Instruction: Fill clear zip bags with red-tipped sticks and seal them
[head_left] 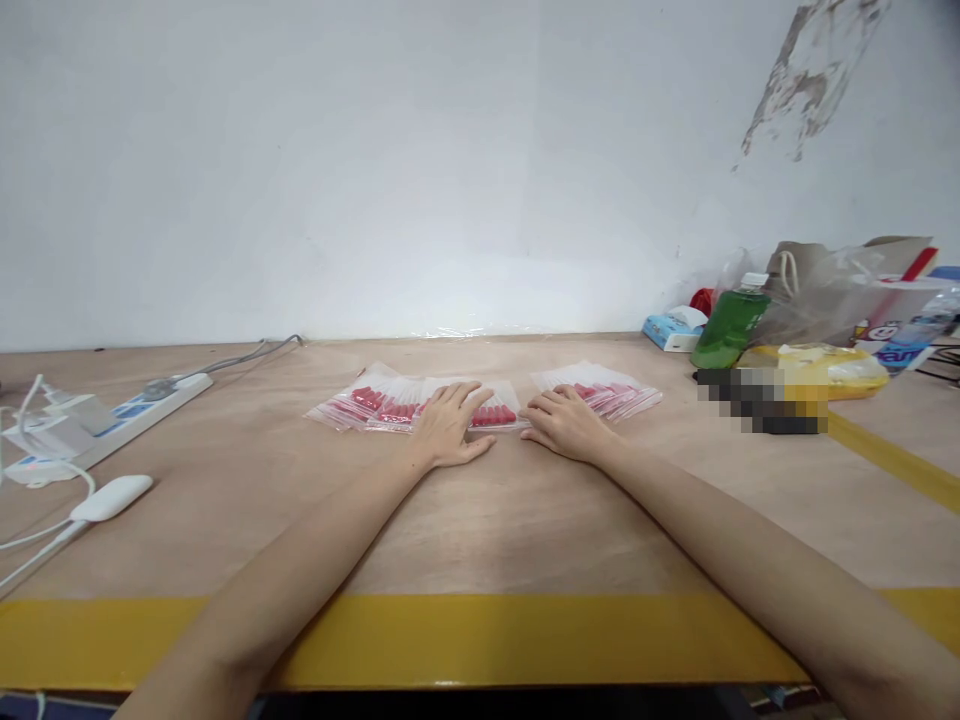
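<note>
Clear zip bags with red strips along their edges lie fanned out on the table. My left hand (448,428) rests with spread fingers on the middle group of bags (501,408), covering part of it. To its left is another overlapping group of bags (367,398). My right hand (561,424) lies palm down with its fingers slightly bent, at the near left edge of the right group of bags (609,388). Neither hand grips anything that I can see. What lies under the palms is hidden.
A white power strip (142,410) with plugs and cables lies at left, near a white oval device (112,498). At right are a tissue pack (675,328), a green bottle (731,322), a cup (892,310) and a yellow packet (840,370). Yellow tape (525,640) lines the front edge.
</note>
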